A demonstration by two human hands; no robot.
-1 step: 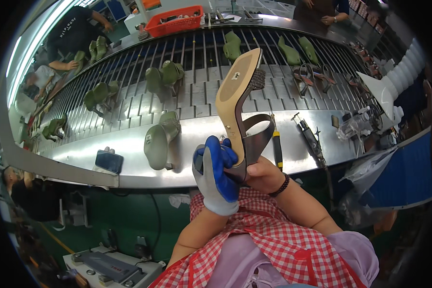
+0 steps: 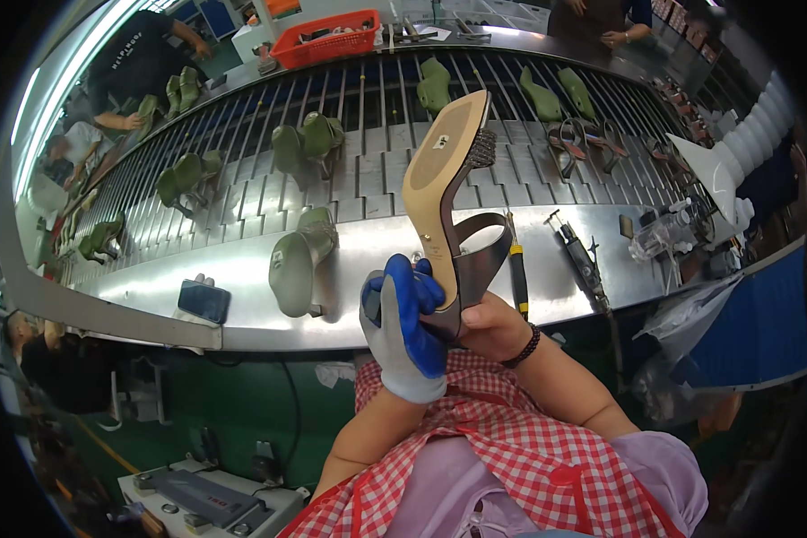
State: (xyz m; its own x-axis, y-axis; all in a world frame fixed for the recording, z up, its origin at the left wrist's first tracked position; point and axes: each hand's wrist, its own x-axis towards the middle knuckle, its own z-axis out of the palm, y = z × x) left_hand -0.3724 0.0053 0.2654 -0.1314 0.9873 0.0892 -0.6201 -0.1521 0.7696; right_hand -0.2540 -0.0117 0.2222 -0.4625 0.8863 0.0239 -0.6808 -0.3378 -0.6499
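Note:
Between my two hands stands a high-heeled sandal [image 2: 436,193], sole side toward me and toe pointing up and away. The sole is tan; a dark braided strap shows near the toe and a dark strap loops out at the heel end. My left hand [image 2: 405,318], in a grey and blue glove, is closed on the heel end. My bare right hand [image 2: 496,328] grips the same end from the right, thumb against the dark part. Its other fingers are partly hidden behind the sandal. To the left, a green shoe last [image 2: 293,272] with a strapped upper lies on the metal ledge.
A slatted conveyor [image 2: 359,184] carries several green lasts and sandals. On the near ledge lie a yellow-black screwdriver [image 2: 518,278], a black tool [image 2: 578,258] and a phone [image 2: 203,301]. A white hose nozzle [image 2: 710,170] hangs right; a red basket [image 2: 325,40] stands behind. Other people work across and left.

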